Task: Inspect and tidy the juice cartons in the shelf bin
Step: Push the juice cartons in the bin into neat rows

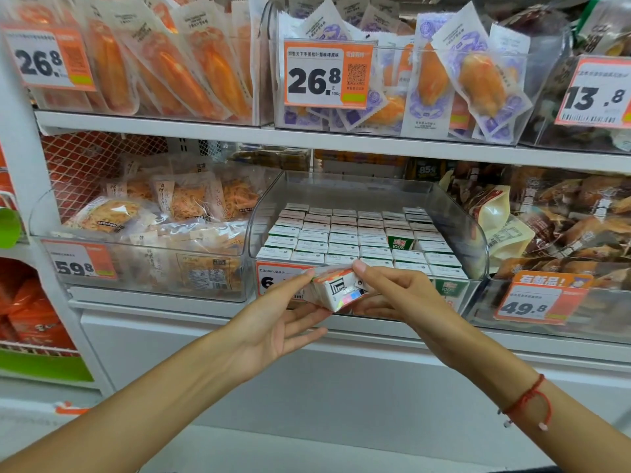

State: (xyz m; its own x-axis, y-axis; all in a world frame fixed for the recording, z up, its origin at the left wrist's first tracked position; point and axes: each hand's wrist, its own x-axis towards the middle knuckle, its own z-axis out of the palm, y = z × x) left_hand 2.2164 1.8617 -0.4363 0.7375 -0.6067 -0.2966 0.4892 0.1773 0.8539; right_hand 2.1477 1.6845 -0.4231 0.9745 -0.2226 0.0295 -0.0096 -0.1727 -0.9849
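A small white juice carton (336,288) with orange and coloured print is held on its side in front of the clear shelf bin (457,220). My left hand (283,319) pinches its left end with thumb and fingers. My right hand (392,291) grips its right end, thumb on top. Inside the bin, several rows of upright white-topped cartons (345,233) stand packed together. One carton (398,241) with a green face sits raised and turned among them, right of centre.
Bins of bagged snacks flank the carton bin: shredded snacks (153,213) on the left, brown packs (563,216) on the right. An upper shelf (307,138) of hanging packets sits overhead. Orange price tags (543,297) hang on the bin fronts.
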